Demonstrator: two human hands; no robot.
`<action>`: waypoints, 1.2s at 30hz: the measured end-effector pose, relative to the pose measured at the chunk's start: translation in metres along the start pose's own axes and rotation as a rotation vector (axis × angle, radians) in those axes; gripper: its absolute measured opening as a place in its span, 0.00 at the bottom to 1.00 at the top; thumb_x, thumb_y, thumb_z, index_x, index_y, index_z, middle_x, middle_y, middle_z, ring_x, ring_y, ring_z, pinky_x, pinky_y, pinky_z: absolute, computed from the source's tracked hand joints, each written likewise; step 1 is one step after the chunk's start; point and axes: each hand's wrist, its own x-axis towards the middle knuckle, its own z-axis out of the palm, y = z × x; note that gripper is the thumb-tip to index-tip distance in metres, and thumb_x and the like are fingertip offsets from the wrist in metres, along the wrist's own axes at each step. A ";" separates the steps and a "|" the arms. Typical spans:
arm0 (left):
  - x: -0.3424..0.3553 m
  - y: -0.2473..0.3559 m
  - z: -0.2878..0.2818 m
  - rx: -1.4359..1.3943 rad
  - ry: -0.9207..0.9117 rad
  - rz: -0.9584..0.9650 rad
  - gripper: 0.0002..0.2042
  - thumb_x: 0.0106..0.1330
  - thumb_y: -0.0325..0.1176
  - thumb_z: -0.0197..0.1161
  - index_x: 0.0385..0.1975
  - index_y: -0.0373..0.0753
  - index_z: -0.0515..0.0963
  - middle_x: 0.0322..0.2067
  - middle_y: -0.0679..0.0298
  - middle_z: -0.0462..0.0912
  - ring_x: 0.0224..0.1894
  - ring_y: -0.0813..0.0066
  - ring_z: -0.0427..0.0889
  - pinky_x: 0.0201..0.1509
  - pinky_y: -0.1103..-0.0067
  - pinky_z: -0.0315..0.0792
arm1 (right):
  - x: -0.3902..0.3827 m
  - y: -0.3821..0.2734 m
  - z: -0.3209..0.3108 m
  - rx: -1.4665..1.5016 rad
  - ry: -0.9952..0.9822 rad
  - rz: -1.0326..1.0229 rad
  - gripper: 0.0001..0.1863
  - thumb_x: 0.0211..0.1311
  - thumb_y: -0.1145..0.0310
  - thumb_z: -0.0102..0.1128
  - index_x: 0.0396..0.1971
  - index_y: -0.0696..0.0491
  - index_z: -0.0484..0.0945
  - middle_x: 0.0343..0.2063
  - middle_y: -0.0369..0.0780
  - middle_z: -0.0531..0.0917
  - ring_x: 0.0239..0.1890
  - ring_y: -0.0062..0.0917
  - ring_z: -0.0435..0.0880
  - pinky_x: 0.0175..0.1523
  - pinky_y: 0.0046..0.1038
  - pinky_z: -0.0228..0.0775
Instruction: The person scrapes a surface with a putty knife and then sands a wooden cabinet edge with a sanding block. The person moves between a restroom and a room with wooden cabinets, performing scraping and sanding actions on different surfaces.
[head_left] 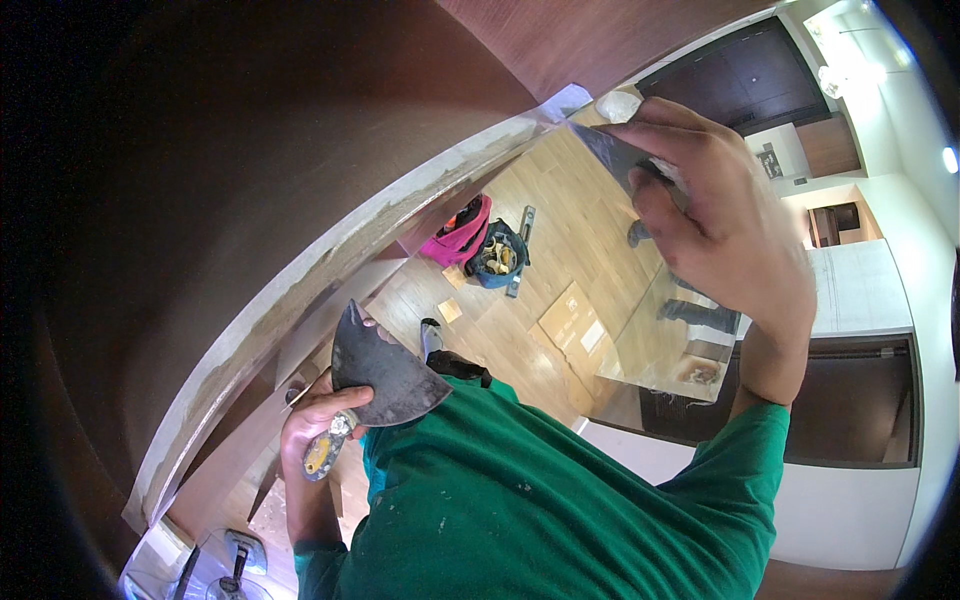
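Note:
My left hand [312, 420] grips a putty knife [385, 370] with a wide dark blade. Its thumb presses on the blade, and the worn yellow-grey handle points down below the hand. Raised at the upper right, my right hand [735, 215] is closed around another putty knife [612, 155], whose grey blade points toward the panel edge. Most of that knife's handle is hidden in the fingers. A pale, putty-smeared strip [300, 262] runs along the edge of the brown panel [250, 130]. Beside the right fingertips shows a white rounded lump [618, 105]; I cannot tell what it is.
On the wood floor below are a pink bag [462, 238], a blue bucket [500, 262] of tools, a spirit level [522, 235] and flattened cardboard [575, 325]. Dark cabinets [840, 400] and white walls lie to the right. A wheeled base [243, 550] shows at lower left.

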 end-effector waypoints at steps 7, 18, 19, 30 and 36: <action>0.001 -0.011 0.003 -0.006 0.048 -0.010 0.28 0.61 0.32 0.73 0.59 0.29 0.71 0.29 0.59 0.83 0.15 0.73 0.76 0.14 0.79 0.65 | 0.009 0.001 0.004 -0.030 -0.118 0.113 0.17 0.56 0.78 0.61 0.47 0.62 0.81 0.47 0.52 0.83 0.45 0.50 0.84 0.53 0.46 0.76; -0.011 -0.012 0.028 0.003 -0.026 0.006 0.33 0.61 0.34 0.73 0.63 0.28 0.67 0.28 0.57 0.81 0.16 0.73 0.77 0.15 0.79 0.67 | -0.016 0.019 -0.015 0.486 -0.050 -0.188 0.24 0.61 0.81 0.61 0.59 0.57 0.80 0.49 0.47 0.85 0.46 0.41 0.85 0.51 0.38 0.77; -0.013 -0.013 0.029 0.004 -0.034 0.018 0.33 0.63 0.33 0.73 0.65 0.27 0.65 0.28 0.56 0.81 0.15 0.71 0.77 0.15 0.78 0.67 | -0.028 0.009 -0.017 0.495 -0.095 -0.123 0.21 0.62 0.76 0.59 0.56 0.57 0.84 0.45 0.47 0.85 0.45 0.40 0.85 0.49 0.38 0.77; -0.037 -0.005 0.092 -0.055 -0.241 -0.109 0.26 0.66 0.33 0.74 0.61 0.34 0.72 0.32 0.62 0.81 0.20 0.74 0.78 0.19 0.78 0.69 | -0.120 -0.062 0.098 0.440 0.274 -0.536 0.34 0.42 0.67 0.68 0.57 0.52 0.86 0.45 0.33 0.81 0.41 0.29 0.78 0.43 0.31 0.73; -0.062 -0.007 0.126 -0.027 -0.092 -0.121 0.30 0.67 0.33 0.75 0.66 0.37 0.68 0.34 0.65 0.82 0.24 0.76 0.78 0.24 0.79 0.71 | -0.129 -0.031 0.077 0.260 0.169 -0.539 0.32 0.40 0.72 0.66 0.54 0.48 0.87 0.47 0.31 0.82 0.43 0.30 0.78 0.43 0.32 0.71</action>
